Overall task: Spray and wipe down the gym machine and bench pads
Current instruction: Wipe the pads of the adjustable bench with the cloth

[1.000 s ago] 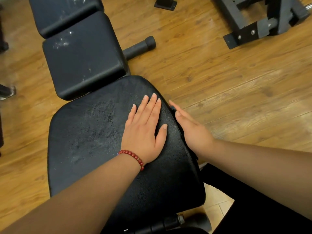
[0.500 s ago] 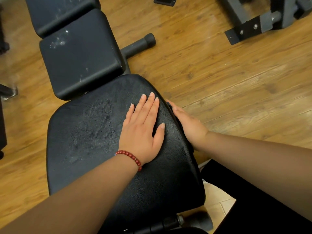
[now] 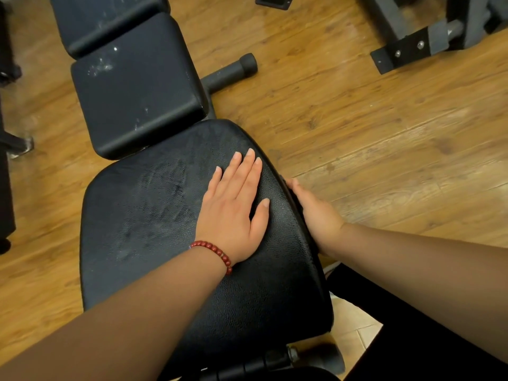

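The black seat pad (image 3: 143, 215) of a bench fills the middle of the view, with dull smears across its left half. My left hand (image 3: 233, 213), with a red bead bracelet at the wrist, rests flat on the pad's right part, fingers straight and together. My right hand (image 3: 316, 215) lies against the pad's right side edge, its back facing up and most of its fingers hidden below the rim. Beyond the seat is the bench's back pad (image 3: 134, 100), which carries white specks. No spray bottle or cloth is plainly in view.
A black foot bar (image 3: 231, 71) of the bench sticks out to the right over the wood floor. A grey bolted machine frame (image 3: 412, 42) stands at the top right. Dark equipment parts (image 3: 8, 144) line the left edge. My dark trouser leg (image 3: 412, 325) is at the bottom right.
My right hand has slid back towards me along the pad's right side. My left hand stays flat in the same spot on the seat. The view has shifted slightly.
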